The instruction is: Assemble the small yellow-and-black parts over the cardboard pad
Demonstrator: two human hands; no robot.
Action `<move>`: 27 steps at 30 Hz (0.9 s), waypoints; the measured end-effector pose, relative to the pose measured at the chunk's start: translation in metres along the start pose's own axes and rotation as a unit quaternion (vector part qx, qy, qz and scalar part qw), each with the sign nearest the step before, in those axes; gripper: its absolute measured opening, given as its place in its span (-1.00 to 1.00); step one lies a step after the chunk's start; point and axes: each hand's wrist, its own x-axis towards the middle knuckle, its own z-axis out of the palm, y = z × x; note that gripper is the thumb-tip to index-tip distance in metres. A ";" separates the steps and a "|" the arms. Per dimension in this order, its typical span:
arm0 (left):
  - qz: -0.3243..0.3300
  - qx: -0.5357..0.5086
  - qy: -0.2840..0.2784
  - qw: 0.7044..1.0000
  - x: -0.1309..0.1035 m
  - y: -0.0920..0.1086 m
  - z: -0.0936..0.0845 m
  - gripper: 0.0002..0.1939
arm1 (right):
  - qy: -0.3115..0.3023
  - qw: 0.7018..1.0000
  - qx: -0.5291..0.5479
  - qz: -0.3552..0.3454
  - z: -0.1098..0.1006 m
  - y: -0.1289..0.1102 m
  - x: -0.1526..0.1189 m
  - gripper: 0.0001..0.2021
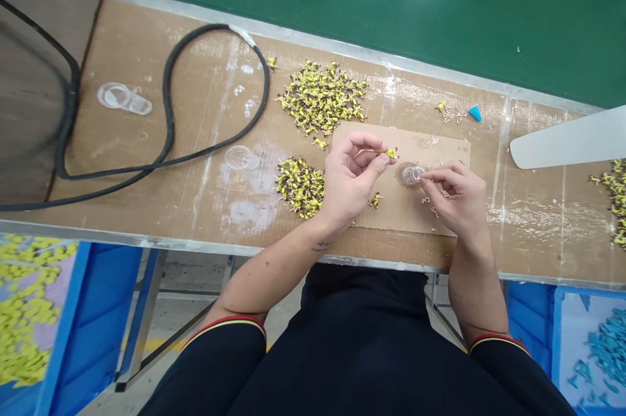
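Between the thumb and fingertips of my left hand (355,171) is a small yellow figure (390,153) with dark ends. My right hand (457,194) has thumb and forefinger pinched at the rim of a small clear cup (411,174); whether a tiny part sits between those fingertips I cannot make out. Both hands are over a flat cardboard sheet (415,139). Another small yellow figure (375,199) lies on the sheet between my hands. Tiny pale pieces (433,210) are scattered beside my right fingers. Left of the sheet rests a heap of yellow figures (299,186), partly behind my left hand.
A larger heap of yellow figures (320,96) lies at the back. A black cable (169,90) loops over the left side. Clear plastic lids (124,98) lie there. A blue cap-like piece (475,113) and a pale blade-shaped object (567,139) are at right. Blue bins (102,312) stand below.
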 end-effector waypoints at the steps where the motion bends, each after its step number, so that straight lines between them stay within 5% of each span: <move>1: -0.001 -0.003 0.000 1.000 0.000 0.001 0.000 -0.66 | 0.000 1.000 0.002 -0.002 0.000 0.000 0.000 -0.92; 27: -0.013 0.020 0.016 1.000 -0.001 0.004 0.001 -0.76 | -0.012 1.000 -0.022 -0.007 -0.001 0.000 0.000 -0.91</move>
